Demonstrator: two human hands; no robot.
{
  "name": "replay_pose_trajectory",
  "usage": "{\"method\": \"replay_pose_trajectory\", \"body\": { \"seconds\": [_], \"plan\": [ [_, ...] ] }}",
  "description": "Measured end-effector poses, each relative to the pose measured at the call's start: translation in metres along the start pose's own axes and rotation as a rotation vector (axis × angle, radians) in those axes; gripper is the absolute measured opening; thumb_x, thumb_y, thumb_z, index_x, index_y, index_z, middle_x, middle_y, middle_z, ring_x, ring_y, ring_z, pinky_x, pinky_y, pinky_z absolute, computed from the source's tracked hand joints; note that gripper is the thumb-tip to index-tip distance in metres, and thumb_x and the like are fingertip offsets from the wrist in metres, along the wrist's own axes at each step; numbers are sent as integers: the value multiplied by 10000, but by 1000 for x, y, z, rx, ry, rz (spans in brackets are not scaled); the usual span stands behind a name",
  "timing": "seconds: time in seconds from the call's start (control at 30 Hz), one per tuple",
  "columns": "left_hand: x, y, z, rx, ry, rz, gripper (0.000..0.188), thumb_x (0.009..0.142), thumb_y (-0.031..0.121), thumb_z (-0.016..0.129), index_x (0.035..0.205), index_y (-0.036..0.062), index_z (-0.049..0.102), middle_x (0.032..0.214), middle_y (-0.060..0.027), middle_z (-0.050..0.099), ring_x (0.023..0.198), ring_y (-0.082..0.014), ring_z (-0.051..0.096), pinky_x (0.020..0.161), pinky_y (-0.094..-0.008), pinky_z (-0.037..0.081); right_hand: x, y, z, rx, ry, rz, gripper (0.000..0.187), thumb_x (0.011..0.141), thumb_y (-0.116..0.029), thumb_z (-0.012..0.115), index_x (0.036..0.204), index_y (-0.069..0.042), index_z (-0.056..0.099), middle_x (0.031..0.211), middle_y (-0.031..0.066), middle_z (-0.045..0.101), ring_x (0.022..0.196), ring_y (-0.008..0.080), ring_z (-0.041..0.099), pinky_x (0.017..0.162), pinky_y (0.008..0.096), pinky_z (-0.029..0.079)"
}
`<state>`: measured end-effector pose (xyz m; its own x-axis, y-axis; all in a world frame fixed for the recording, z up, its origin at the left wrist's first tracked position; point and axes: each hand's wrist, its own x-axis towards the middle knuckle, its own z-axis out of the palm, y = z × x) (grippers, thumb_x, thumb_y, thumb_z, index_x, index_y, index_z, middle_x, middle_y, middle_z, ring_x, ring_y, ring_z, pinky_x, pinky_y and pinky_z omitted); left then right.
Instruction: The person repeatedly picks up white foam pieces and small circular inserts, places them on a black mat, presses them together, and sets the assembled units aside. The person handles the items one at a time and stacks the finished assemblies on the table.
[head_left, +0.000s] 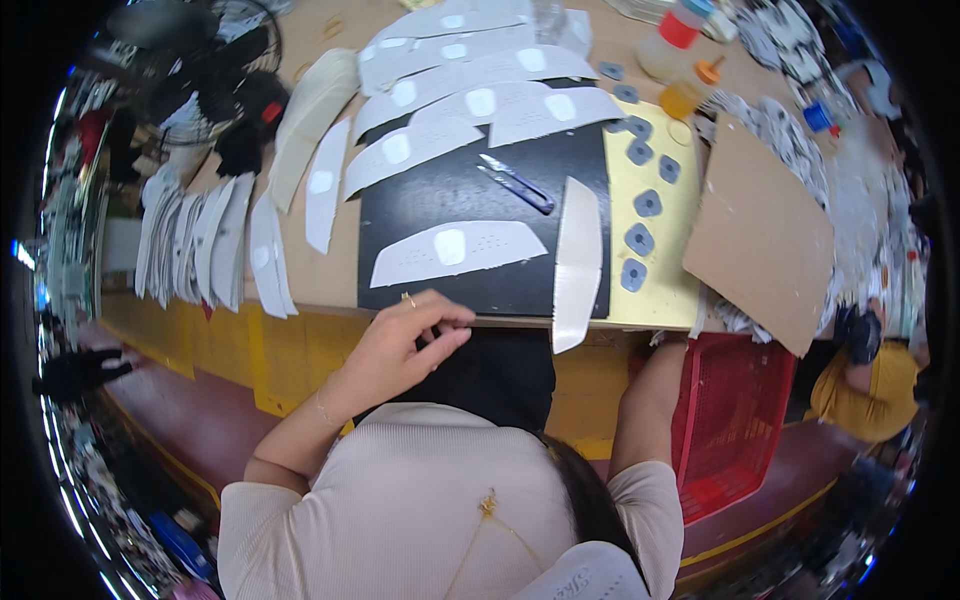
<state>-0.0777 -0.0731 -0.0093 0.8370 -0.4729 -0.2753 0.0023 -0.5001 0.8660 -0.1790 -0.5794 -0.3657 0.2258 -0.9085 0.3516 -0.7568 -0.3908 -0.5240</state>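
My left hand [418, 335] hovers at the table's front edge, fingers loosely curled, the thumb apart from them, and nothing in it. Just beyond it, a white curved cut piece [400, 258] with a bright oval patch lies on the black mat [430, 210]. Thread snips [522, 188] with a dark blue handle rest farther up the mat. To their right, a plain pale curved piece [577, 265] overhangs the front edge. My right forearm [650, 400] reaches up to the table edge beside the red basket; the hand itself is hidden there.
Grey rounded patches [640, 240] line a yellow sheet [665, 290]. Brown cardboard [765, 225] leans over the right corner, above a red basket [735, 430]. More white pieces [480, 105] overlap at the back; stacks [195, 245] stand left. Bottles [690, 90] and a fan [205, 80] are farther back.
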Motion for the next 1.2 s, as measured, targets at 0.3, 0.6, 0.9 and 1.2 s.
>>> {"method": "replay_pose_trajectory", "body": {
  "seconds": [0.3, 0.6, 0.9, 1.2],
  "plan": [
    [32, -66, -9, 604, 447, 205, 632, 751, 291, 823, 1280, 38, 587, 1221, -141, 512, 1170, -351, 464, 991, -441, 397, -65, -24, -6, -219, -360, -175, 327, 889, -129, 534, 1171, 33, 568, 1043, 196, 648, 943, 364, 632, 804, 460, 498],
    [43, -64, -33, 525, 160, 187, 543, 740, 233, 806, 1233, 92, 627, 1168, -107, 527, 1100, -309, 473, 959, -413, 352, -83, -30, -30, -126, -135, -49, 574, 846, -114, 596, 1397, -22, 464, 1300, 262, 559, 1199, 413, 536, 929, 527, 436],
    [43, -64, -48, 538, 92, 226, 534, 742, 178, 799, 1239, 93, 622, 1170, -109, 526, 1113, -308, 470, 970, -414, 346, -109, -158, -148, 719, -329, 70, 347, 976, -296, 625, 862, 32, 635, 779, 72, 649, 737, 138, 620, 684, 302, 489],
    [37, -67, -43, 554, 71, 277, 565, 765, 214, 800, 1282, 97, 603, 1155, -104, 526, 1086, -285, 472, 972, -392, 330, -151, -293, -244, 560, -961, -25, 306, 965, -260, 657, 914, 42, 657, 751, 62, 651, 628, 131, 618, 594, 283, 477]
  ]
}}
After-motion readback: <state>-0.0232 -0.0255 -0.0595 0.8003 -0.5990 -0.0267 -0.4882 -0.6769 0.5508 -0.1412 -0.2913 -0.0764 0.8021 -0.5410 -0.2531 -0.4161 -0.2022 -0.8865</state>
